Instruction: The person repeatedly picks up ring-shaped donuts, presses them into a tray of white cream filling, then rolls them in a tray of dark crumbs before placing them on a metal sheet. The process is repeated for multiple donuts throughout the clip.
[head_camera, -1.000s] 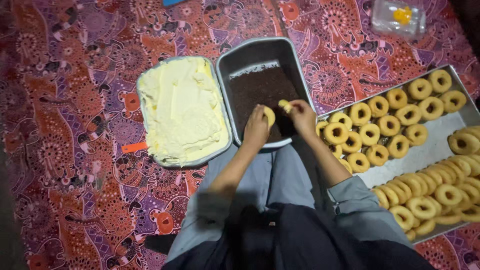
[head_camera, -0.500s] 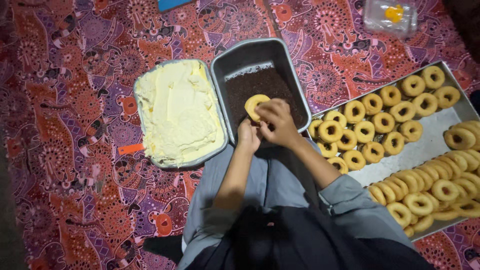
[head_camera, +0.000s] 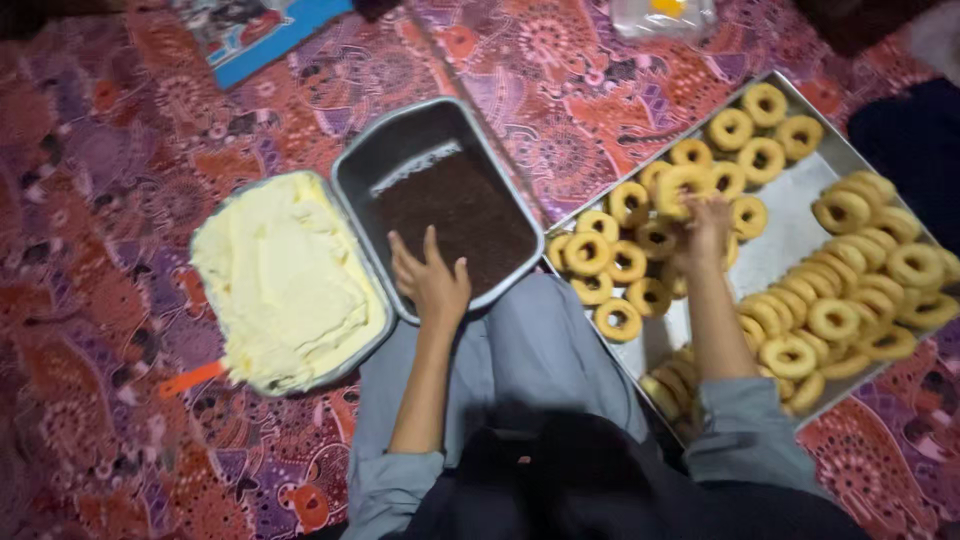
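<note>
My left hand (head_camera: 430, 282) rests with fingers spread on the near rim of a grey metal pan (head_camera: 350, 190) filled with dark chocolate sprinkles (head_camera: 460, 215). My right hand (head_camera: 706, 218) reaches over a large metal tray (head_camera: 790, 232) of ring doughnuts and grips one doughnut (head_camera: 680, 186) at its fingertips, among a cluster of others. To the left of the sprinkle pan lies another pan heaped with pale yellow cream (head_camera: 280, 280). I sit with my grey-clad knees just below both pans.
Everything lies on a red and purple patterned cloth. An orange handle (head_camera: 190, 378) sticks out beside the cream pan. A clear plastic container (head_camera: 665, 15) and a blue-edged booklet (head_camera: 250, 35) lie at the far edge. Rows of doughnuts (head_camera: 850, 300) fill the tray's right side.
My right hand carried the doughnut from over the sprinkle pan to the doughnut tray on the right. My left hand let go of it and settled on the pan's near rim.
</note>
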